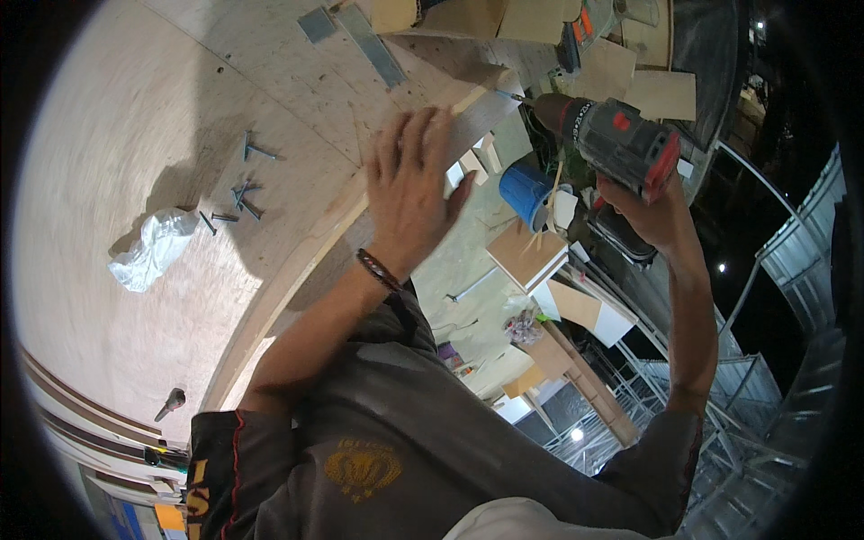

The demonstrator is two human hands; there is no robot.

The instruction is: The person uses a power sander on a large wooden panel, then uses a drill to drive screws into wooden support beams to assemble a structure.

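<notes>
While the left hand (409, 184) lies flat with its fingers spread on the wooden strip (351, 211) near the middle of the frame, the right hand (650, 209) is closed around the grip of a grey and red cordless drill (612, 135) in the upper right. The two hands are well apart, the drill up and to the right of the flat palm. The drill's bit (508, 94) points left and meets the upper end of the same strip, just above and to the right of the left fingertips. The strip runs along the edge of a large plywood sheet (135, 135), from the upper centre down toward the lower left. A dark bracelet (378, 269) circles the left wrist. On the plywood, left of the flat hand, loose screws (241, 193) lie scattered, and further left a crumpled white plastic bag (151, 247) rests beside them. A single dark screw bit or bolt (171, 402) lies near the lower left edge. Beyond the strip, between the hands and lower down, stand a blue cup (524, 191) and offcuts of board (526, 254) on the floor below.
</notes>
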